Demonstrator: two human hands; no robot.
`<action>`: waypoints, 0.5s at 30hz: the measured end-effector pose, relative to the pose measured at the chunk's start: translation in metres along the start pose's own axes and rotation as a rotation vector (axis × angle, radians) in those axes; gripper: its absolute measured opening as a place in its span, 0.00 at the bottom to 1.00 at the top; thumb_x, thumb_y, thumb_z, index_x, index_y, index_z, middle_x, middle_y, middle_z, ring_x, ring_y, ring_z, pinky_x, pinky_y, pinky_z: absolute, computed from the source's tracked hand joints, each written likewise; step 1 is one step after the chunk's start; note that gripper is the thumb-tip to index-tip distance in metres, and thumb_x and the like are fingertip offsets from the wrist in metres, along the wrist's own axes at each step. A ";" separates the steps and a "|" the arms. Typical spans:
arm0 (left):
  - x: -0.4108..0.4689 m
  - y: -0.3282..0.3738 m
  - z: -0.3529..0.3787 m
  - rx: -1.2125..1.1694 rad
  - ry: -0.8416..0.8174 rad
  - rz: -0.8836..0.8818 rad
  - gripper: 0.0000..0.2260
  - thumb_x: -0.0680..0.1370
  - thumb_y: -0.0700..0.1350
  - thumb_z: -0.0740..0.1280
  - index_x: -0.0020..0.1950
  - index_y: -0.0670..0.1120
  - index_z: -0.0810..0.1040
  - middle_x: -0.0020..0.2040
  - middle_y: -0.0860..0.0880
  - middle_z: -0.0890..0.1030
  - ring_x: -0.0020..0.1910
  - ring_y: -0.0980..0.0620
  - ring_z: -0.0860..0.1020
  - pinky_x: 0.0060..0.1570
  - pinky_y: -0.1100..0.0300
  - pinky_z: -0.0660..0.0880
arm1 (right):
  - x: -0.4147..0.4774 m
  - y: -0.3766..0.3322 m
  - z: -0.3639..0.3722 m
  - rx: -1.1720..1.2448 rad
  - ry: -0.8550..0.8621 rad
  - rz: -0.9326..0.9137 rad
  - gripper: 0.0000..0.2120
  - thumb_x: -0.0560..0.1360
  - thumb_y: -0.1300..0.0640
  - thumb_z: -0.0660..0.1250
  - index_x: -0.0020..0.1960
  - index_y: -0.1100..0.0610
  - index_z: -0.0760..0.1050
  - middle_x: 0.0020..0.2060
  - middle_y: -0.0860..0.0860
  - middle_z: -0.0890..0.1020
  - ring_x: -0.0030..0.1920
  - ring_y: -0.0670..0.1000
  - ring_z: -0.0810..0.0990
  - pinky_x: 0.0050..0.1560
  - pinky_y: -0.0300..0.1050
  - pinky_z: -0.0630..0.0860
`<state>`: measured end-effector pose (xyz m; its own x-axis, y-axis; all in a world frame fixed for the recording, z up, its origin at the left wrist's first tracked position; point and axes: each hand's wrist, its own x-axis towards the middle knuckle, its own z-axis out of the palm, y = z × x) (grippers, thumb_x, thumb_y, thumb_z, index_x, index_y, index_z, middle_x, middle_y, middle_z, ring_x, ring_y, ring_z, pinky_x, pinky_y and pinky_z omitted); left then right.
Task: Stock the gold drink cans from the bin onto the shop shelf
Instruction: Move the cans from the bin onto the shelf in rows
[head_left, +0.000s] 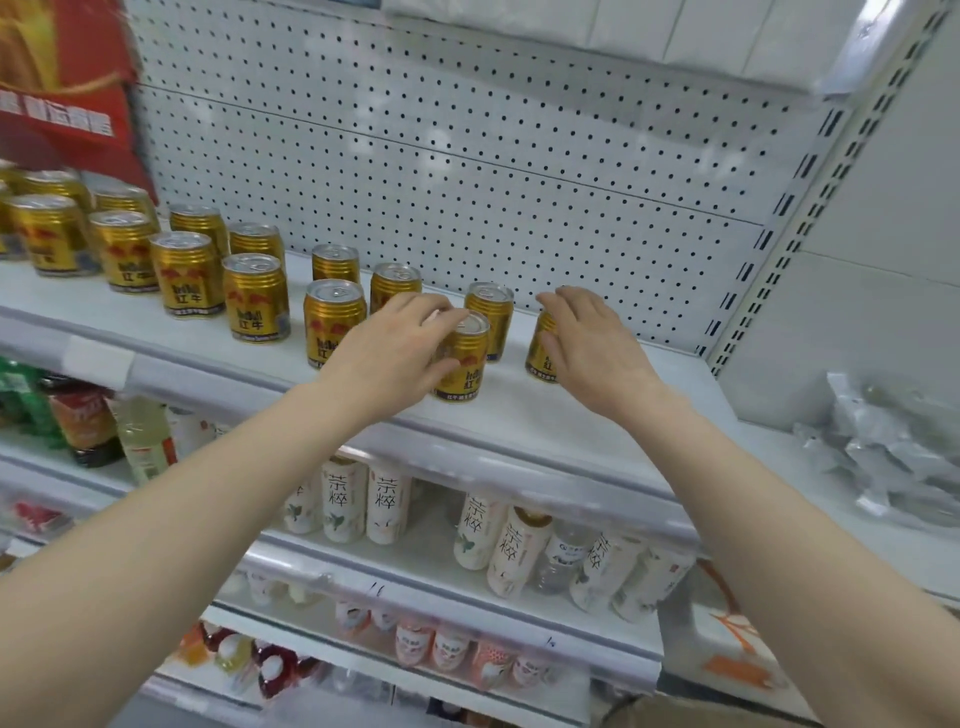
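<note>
Holds one gold can (464, 364) w/ left grip (395, 348), fingers round top & side. Holds 2nd can (536, 364) w/ right grip (592, 343). Both upright on shelf (519, 415), near front (more cans (257, 296) in rows at left).

You are looking at gold cans (257, 296) that are wearing silver tops, red bull marks and dark lettering. They are standing out against a white shelf (519, 415). A white pegboard (467, 156) is showing an even grid of small dark holes. Cream bottles (382, 501) are carrying dark characters and green leaf prints. A red banner (62, 78) is showing yellow streaks.
</note>
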<state>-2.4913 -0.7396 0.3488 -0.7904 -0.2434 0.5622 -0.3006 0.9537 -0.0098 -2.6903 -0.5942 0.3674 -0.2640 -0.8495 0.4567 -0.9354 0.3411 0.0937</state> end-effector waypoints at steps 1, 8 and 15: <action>-0.006 -0.006 -0.005 -0.007 0.005 0.009 0.25 0.77 0.52 0.65 0.72 0.45 0.68 0.67 0.45 0.72 0.66 0.44 0.68 0.63 0.49 0.71 | -0.003 -0.009 -0.005 -0.027 0.003 -0.009 0.22 0.81 0.53 0.57 0.72 0.60 0.65 0.68 0.59 0.70 0.69 0.61 0.66 0.70 0.55 0.63; -0.058 -0.057 -0.040 -0.026 -0.006 0.126 0.24 0.77 0.52 0.65 0.71 0.44 0.69 0.67 0.45 0.72 0.66 0.44 0.68 0.63 0.51 0.68 | -0.027 -0.096 -0.033 -0.101 0.006 0.086 0.24 0.82 0.49 0.55 0.75 0.58 0.60 0.72 0.57 0.67 0.72 0.58 0.63 0.71 0.51 0.59; -0.066 -0.097 -0.058 -0.035 -0.054 0.177 0.24 0.78 0.53 0.64 0.71 0.46 0.68 0.69 0.45 0.71 0.68 0.44 0.66 0.64 0.49 0.70 | -0.022 -0.142 -0.030 -0.007 -0.035 0.256 0.24 0.82 0.51 0.54 0.76 0.58 0.59 0.71 0.56 0.67 0.70 0.58 0.66 0.69 0.52 0.63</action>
<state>-2.3793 -0.8059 0.3604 -0.8571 -0.0793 0.5090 -0.1359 0.9879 -0.0750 -2.5445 -0.6120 0.3706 -0.5003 -0.7483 0.4356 -0.8353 0.5496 -0.0152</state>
